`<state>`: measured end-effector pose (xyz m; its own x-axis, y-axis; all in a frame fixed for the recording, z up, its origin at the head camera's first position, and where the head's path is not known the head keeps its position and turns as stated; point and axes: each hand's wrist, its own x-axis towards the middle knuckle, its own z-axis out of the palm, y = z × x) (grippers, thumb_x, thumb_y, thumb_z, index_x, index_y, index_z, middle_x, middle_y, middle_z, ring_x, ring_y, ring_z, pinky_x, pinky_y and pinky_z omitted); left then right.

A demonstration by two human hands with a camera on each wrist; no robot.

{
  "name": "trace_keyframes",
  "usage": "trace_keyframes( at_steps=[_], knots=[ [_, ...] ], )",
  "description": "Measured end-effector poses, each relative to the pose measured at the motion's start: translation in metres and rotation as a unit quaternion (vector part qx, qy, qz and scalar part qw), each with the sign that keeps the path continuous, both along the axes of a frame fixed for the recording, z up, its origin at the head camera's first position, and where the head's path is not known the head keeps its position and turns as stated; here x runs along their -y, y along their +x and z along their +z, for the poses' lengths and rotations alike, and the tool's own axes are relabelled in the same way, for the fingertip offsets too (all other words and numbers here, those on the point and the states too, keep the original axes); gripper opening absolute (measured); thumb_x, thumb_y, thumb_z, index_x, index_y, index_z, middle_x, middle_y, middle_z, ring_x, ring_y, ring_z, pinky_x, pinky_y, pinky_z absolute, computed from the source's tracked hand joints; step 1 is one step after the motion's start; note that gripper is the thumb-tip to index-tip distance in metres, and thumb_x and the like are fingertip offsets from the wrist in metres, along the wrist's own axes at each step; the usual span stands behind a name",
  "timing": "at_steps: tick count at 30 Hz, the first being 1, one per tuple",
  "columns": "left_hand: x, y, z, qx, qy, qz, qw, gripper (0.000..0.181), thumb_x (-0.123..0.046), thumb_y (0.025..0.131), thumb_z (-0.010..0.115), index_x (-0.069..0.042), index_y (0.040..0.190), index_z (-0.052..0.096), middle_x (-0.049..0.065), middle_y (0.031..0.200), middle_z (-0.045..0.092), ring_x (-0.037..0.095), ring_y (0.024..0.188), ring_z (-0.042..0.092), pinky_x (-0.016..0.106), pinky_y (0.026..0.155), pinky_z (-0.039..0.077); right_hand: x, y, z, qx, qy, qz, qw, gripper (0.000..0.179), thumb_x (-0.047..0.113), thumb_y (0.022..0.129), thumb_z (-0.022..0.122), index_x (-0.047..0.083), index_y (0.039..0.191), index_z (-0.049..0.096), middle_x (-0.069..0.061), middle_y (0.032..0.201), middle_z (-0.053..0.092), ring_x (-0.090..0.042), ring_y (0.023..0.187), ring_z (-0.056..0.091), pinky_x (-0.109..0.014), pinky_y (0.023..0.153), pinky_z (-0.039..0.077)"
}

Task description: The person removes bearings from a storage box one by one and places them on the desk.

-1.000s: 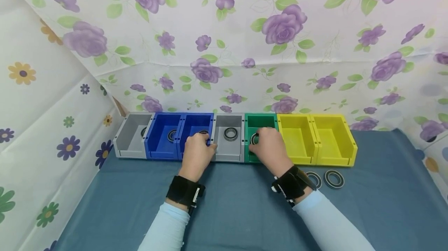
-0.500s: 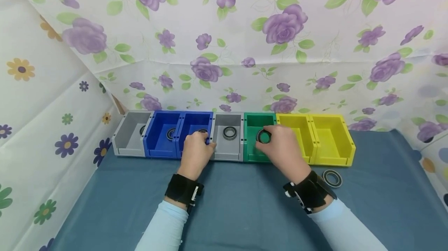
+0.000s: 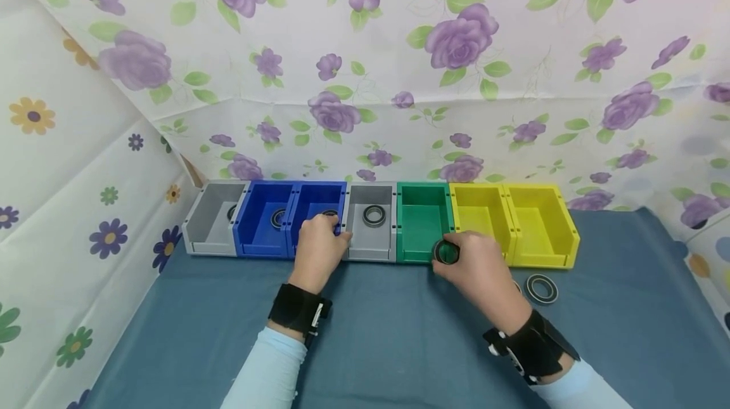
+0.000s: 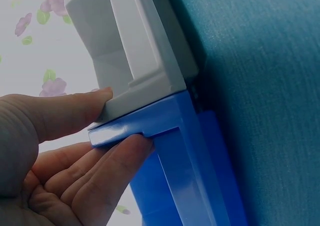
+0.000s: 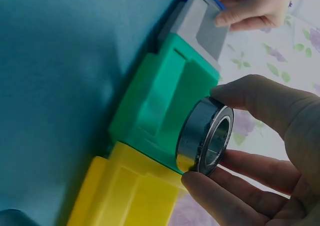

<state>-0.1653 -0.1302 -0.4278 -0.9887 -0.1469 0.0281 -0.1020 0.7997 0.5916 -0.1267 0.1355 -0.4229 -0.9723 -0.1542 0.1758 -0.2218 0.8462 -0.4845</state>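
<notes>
My right hand (image 3: pixel 481 276) pinches a ball bearing (image 5: pixel 205 136) between thumb and fingertips, above the front right corner of the green bin (image 3: pixel 423 209). In the right wrist view the bearing is tilted, its steel outer ring and dark-edged face showing. My left hand (image 3: pixel 320 245) grips the adjoining walls of a blue bin (image 4: pixel 172 110) and the middle grey bin (image 4: pixel 145 50), thumb on the grey side and fingers on the blue. Another bearing (image 3: pixel 374 215) lies in that grey bin. The blue bin's bearing (image 3: pixel 329 213) is mostly hidden behind the left hand.
The bins stand in one row against a flowered cloth. A far-left grey bin (image 3: pixel 211 225) and the other blue bin (image 3: pixel 265 231) each hold a bearing. Two yellow bins (image 3: pixel 542 225) stand at right. Before them lie one bearing (image 3: pixel 542 289) and another partly hidden by the right hand.
My right hand has lifted the bearing out of the green bin and brought it toward the front and right. The left hand has kept its place on the bin walls.
</notes>
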Motion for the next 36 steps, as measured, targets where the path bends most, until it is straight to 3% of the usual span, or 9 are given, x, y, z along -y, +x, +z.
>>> trace_keyframes(
  at_steps=[8,14,20,23,30,36],
  knots=[
    [0.001,0.001,0.001,0.009,0.012,0.004,0.9999,0.044,-0.021,0.082,0.071,-0.003,0.121,0.063,0.015,0.122,0.062,0.017,0.070,0.062,0.023,0.044,0.044,-0.004,0.022,-0.017,0.004,0.018,0.003,0.9998,0.046,0.028,0.063,0.082,0.006,0.102,0.071,-0.007,0.093,0.071,-0.018,0.084,0.066,-0.034,0.066,0.056],
    [0.001,0.001,0.000,0.007,0.017,0.002,0.9998,0.043,-0.021,0.083,0.071,-0.002,0.121,0.062,0.016,0.122,0.062,0.016,0.066,0.061,0.023,0.042,0.043,-0.008,0.027,-0.025,0.018,0.033,0.000,0.9993,0.037,0.025,0.062,0.082,0.010,0.093,0.071,-0.003,0.084,0.069,-0.012,0.072,0.059,-0.028,0.057,0.049],
    [0.001,0.001,-0.001,0.009,0.017,0.000,0.9998,0.043,-0.021,0.083,0.071,-0.003,0.121,0.062,0.015,0.122,0.063,0.016,0.071,0.063,0.023,0.044,0.045,-0.013,0.027,-0.031,0.037,0.053,0.001,0.9979,0.031,0.025,0.060,0.083,0.013,0.086,0.069,0.002,0.076,0.065,-0.010,0.067,0.052,-0.028,0.057,0.044],
    [0.001,0.001,-0.001,0.006,0.018,-0.001,0.9998,0.043,-0.020,0.082,0.071,-0.003,0.121,0.063,0.015,0.121,0.064,0.016,0.069,0.063,0.023,0.043,0.045,-0.014,0.027,-0.033,0.045,0.056,0.000,0.9974,0.032,0.025,0.060,0.083,0.012,0.086,0.069,0.002,0.077,0.065,-0.012,0.068,0.053,-0.030,0.058,0.044],
    [0.001,0.001,-0.002,0.005,0.023,-0.002,0.9997,0.043,-0.021,0.083,0.071,-0.003,0.121,0.062,0.015,0.120,0.064,0.016,0.067,0.062,0.023,0.042,0.044,-0.014,0.029,-0.035,0.071,0.065,-0.002,0.9953,0.046,0.025,0.060,0.084,0.006,0.101,0.071,-0.007,0.096,0.070,-0.020,0.085,0.063,-0.039,0.070,0.051],
    [0.001,0.001,-0.003,0.002,0.019,0.000,0.9998,0.043,-0.023,0.082,0.071,-0.003,0.120,0.063,0.015,0.120,0.064,0.016,0.070,0.062,0.023,0.043,0.044,-0.014,0.029,-0.036,0.082,0.069,-0.002,0.9942,0.046,0.025,0.062,0.084,0.006,0.102,0.071,-0.008,0.096,0.071,-0.017,0.079,0.061,-0.035,0.065,0.049]
  ],
)
